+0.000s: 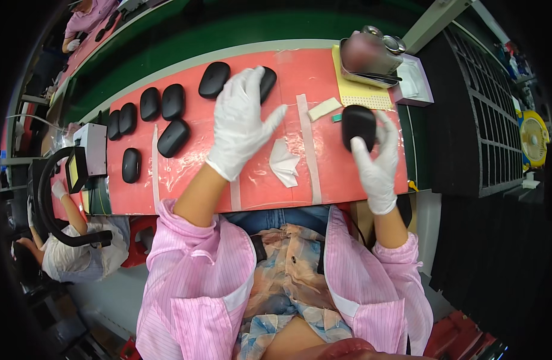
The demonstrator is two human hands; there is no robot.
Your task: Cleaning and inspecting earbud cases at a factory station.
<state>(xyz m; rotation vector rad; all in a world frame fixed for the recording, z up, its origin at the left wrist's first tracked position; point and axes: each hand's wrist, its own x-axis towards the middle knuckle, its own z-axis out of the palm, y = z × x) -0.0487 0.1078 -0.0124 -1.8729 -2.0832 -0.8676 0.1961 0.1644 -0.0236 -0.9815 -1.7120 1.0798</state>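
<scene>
Both hands wear white gloves. My right hand (pixel 376 165) grips a black rounded, mouse-like piece (pixel 358 128) between thumb and fingers, over the right part of the red mat. My left hand (pixel 241 123) is open, fingers stretched forward and thumb apart. Its fingertips overlap another black rounded piece (pixel 268 84); whether they touch it I cannot tell. Just left of those fingers lies a similar black piece (pixel 214 80). Several more sit further left, among them one near the mat's middle (pixel 173 138) and one nearer its front edge (pixel 132 165). A folded white cloth (pixel 283 163) lies between my hands.
At the back right, a metal tin (pixel 367 75) with tools stands on a yellow sheet (pixel 372 98), beside a white box (pixel 415 81). A pale block (pixel 324 109) lies in front. A black-framed lamp or magnifier (pixel 77 170) stands left, near a co-worker (pixel 84 252).
</scene>
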